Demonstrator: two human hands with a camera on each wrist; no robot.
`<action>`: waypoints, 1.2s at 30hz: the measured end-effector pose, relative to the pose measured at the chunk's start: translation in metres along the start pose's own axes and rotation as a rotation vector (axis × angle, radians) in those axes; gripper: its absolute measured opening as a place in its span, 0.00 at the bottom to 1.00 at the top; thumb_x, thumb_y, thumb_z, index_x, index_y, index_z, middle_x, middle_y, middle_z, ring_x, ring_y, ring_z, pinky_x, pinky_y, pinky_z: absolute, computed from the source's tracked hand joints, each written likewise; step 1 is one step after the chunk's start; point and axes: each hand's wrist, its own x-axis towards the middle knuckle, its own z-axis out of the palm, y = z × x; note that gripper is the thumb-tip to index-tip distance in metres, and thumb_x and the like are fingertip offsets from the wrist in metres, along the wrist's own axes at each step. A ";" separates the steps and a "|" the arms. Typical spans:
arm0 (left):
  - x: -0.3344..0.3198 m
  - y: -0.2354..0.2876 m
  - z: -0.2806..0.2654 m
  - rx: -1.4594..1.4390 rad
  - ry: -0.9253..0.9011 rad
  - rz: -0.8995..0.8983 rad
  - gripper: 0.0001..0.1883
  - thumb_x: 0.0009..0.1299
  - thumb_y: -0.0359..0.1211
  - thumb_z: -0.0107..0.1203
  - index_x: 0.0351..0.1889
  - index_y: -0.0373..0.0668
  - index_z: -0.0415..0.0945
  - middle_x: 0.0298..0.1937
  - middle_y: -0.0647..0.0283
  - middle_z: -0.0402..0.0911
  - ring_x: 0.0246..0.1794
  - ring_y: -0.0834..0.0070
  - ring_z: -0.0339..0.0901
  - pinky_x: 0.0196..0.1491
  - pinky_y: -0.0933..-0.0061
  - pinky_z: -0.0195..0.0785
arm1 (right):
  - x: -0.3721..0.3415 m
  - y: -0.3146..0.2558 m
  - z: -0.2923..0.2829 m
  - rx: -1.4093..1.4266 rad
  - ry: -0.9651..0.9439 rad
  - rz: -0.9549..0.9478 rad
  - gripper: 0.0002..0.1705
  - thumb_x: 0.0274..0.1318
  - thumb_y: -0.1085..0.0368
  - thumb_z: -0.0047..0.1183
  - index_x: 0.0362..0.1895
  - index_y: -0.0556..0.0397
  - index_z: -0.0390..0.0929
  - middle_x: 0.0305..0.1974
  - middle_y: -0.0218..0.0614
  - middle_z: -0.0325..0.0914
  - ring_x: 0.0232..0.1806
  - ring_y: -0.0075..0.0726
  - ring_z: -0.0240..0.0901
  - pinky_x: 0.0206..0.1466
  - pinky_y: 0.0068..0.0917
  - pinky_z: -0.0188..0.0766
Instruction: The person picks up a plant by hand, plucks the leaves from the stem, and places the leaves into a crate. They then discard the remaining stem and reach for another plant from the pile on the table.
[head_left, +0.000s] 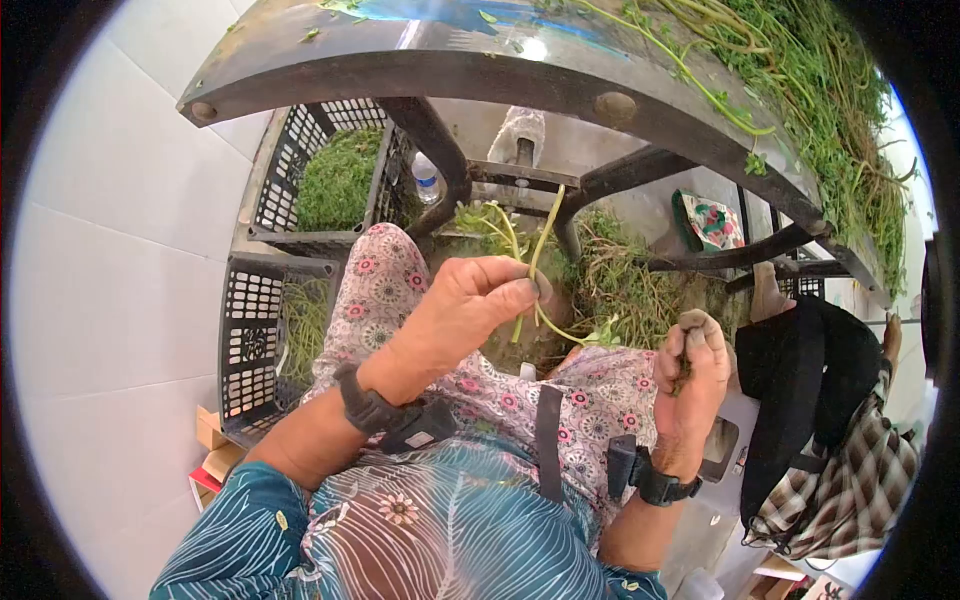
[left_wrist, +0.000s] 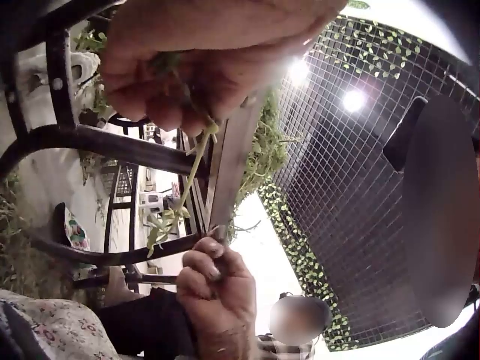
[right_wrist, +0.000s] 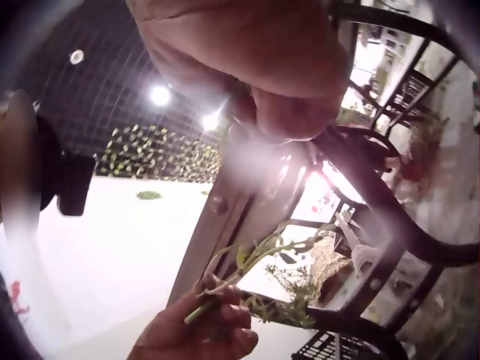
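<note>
In the head view my left hand [head_left: 465, 305] pinches a few green plant stems [head_left: 548, 232] between thumb and fingertips, above my lap. Small leaves [head_left: 605, 333] hang from the lower end of one stem. To the right, my raised right hand [head_left: 706, 372] has its fingers curled over a dark green plant scrap [head_left: 684, 376]. The two hands are apart. From the right wrist, the left hand [right_wrist: 199, 326] shows with the leafy stems crossing its fingertips. The left wrist view shows the right hand [left_wrist: 217, 296] with fingers bent inward.
A table [head_left: 420, 82] stands in front, heaped with greens [head_left: 800, 90] on its right. Beneath it lies a pile of plants [head_left: 635, 285]. Two black crates [head_left: 385, 160] of greens stand left, near a water bottle [head_left: 426, 180]. Another person's dark-clothed leg [head_left: 800, 370] is at right.
</note>
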 end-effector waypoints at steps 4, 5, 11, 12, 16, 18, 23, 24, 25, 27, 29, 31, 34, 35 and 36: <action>0.000 0.002 0.004 0.030 -0.013 0.015 0.10 0.67 0.34 0.51 0.38 0.37 0.78 0.30 0.72 0.77 0.31 0.88 0.69 0.36 0.84 0.63 | -0.010 -0.004 0.026 -0.805 -0.360 -0.430 0.08 0.47 0.71 0.52 0.35 0.56 0.77 0.23 0.32 0.69 0.24 0.27 0.67 0.24 0.23 0.61; 0.000 0.003 0.003 0.029 -0.012 0.022 0.10 0.67 0.34 0.51 0.38 0.37 0.78 0.30 0.72 0.77 0.31 0.88 0.69 0.36 0.84 0.63 | -0.011 -0.003 0.031 -0.842 -0.388 -0.392 0.09 0.45 0.71 0.52 0.35 0.56 0.77 0.23 0.34 0.69 0.25 0.29 0.68 0.26 0.25 0.62; -0.002 0.002 0.000 -0.036 0.018 0.009 0.11 0.67 0.34 0.51 0.38 0.37 0.78 0.31 0.71 0.77 0.31 0.88 0.69 0.36 0.84 0.63 | -0.011 0.012 0.031 -0.955 -0.478 -0.359 0.10 0.43 0.71 0.55 0.34 0.55 0.78 0.25 0.39 0.70 0.28 0.41 0.70 0.31 0.30 0.65; -0.002 0.002 0.000 -0.025 0.009 0.002 0.11 0.67 0.34 0.51 0.38 0.37 0.78 0.31 0.71 0.77 0.31 0.87 0.69 0.36 0.84 0.63 | -0.011 0.012 0.032 -0.923 -0.488 -0.341 0.10 0.43 0.71 0.55 0.34 0.55 0.78 0.25 0.40 0.70 0.27 0.41 0.70 0.31 0.30 0.65; -0.002 0.000 0.000 -0.023 -0.030 -0.015 0.11 0.67 0.34 0.50 0.39 0.37 0.77 0.32 0.71 0.77 0.32 0.87 0.70 0.36 0.84 0.63 | -0.015 0.017 0.036 -0.857 -0.503 -0.304 0.08 0.43 0.71 0.54 0.33 0.55 0.77 0.25 0.40 0.70 0.27 0.43 0.70 0.30 0.31 0.65; -0.002 -0.001 0.003 -0.032 -0.031 0.016 0.10 0.67 0.33 0.50 0.39 0.37 0.77 0.31 0.74 0.76 0.31 0.89 0.67 0.34 0.85 0.62 | -0.014 0.020 0.037 -0.871 -0.482 -0.322 0.08 0.43 0.72 0.53 0.32 0.56 0.76 0.25 0.40 0.70 0.27 0.42 0.70 0.30 0.31 0.65; -0.003 -0.005 0.003 -0.014 -0.212 0.064 0.08 0.67 0.31 0.48 0.39 0.38 0.75 0.27 0.76 0.71 0.27 0.91 0.63 0.31 0.86 0.58 | -0.010 0.039 0.031 -0.583 -0.197 -0.083 0.05 0.47 0.72 0.46 0.31 0.57 0.73 0.25 0.33 0.70 0.27 0.31 0.69 0.29 0.29 0.65; -0.006 -0.004 0.006 -0.040 -0.263 0.062 0.09 0.68 0.32 0.47 0.39 0.38 0.74 0.26 0.77 0.69 0.26 0.91 0.61 0.29 0.87 0.56 | -0.007 0.036 0.030 -0.522 -0.187 -0.055 0.05 0.51 0.71 0.42 0.31 0.56 0.71 0.24 0.30 0.69 0.25 0.26 0.67 0.24 0.25 0.62; -0.005 -0.002 0.006 -0.058 -0.289 0.057 0.09 0.68 0.32 0.46 0.39 0.38 0.74 0.27 0.76 0.70 0.27 0.91 0.62 0.30 0.86 0.57 | -0.002 0.033 0.028 -0.329 -0.116 0.028 0.05 0.52 0.70 0.42 0.32 0.55 0.70 0.24 0.30 0.68 0.24 0.25 0.66 0.22 0.24 0.61; -0.006 0.002 0.004 -0.094 -0.346 0.043 0.09 0.68 0.33 0.45 0.38 0.38 0.73 0.29 0.74 0.72 0.29 0.90 0.63 0.33 0.86 0.59 | 0.007 0.026 0.022 0.060 0.032 0.189 0.04 0.53 0.69 0.43 0.33 0.53 0.69 0.23 0.30 0.67 0.23 0.24 0.64 0.18 0.20 0.57; -0.007 0.006 0.008 -0.179 -0.311 0.023 0.10 0.68 0.34 0.43 0.35 0.38 0.72 0.34 0.67 0.75 0.34 0.82 0.68 0.41 0.79 0.62 | 0.007 0.020 0.019 0.229 -0.041 0.210 0.05 0.56 0.66 0.44 0.35 0.53 0.67 0.18 0.28 0.64 0.18 0.20 0.59 0.14 0.14 0.51; -0.008 0.005 0.008 -0.285 -0.291 -0.050 0.11 0.69 0.37 0.44 0.29 0.39 0.69 0.36 0.61 0.75 0.38 0.75 0.70 0.44 0.73 0.63 | -0.001 0.015 0.015 0.307 -0.221 0.215 0.07 0.57 0.64 0.45 0.36 0.53 0.67 0.16 0.26 0.62 0.15 0.19 0.57 0.14 0.12 0.49; -0.005 0.003 0.011 -0.315 -0.365 0.001 0.11 0.68 0.37 0.42 0.27 0.41 0.68 0.34 0.61 0.75 0.33 0.76 0.69 0.40 0.75 0.62 | -0.013 0.011 0.029 0.119 -0.358 0.375 0.07 0.59 0.64 0.45 0.35 0.55 0.68 0.15 0.23 0.60 0.14 0.18 0.53 0.14 0.14 0.49; -0.005 0.004 0.010 -0.315 -0.393 0.010 0.11 0.68 0.37 0.42 0.27 0.41 0.68 0.33 0.61 0.75 0.33 0.76 0.69 0.40 0.76 0.62 | -0.016 0.012 0.038 0.044 -0.388 0.430 0.07 0.59 0.64 0.45 0.34 0.55 0.69 0.15 0.23 0.60 0.14 0.17 0.53 0.14 0.15 0.49; -0.005 0.006 0.009 -0.230 -0.440 0.001 0.11 0.68 0.36 0.41 0.27 0.40 0.68 0.33 0.61 0.75 0.32 0.77 0.69 0.39 0.77 0.62 | -0.016 0.015 0.044 0.057 -0.404 0.452 0.06 0.59 0.66 0.45 0.32 0.55 0.69 0.16 0.23 0.62 0.15 0.15 0.54 0.15 0.15 0.49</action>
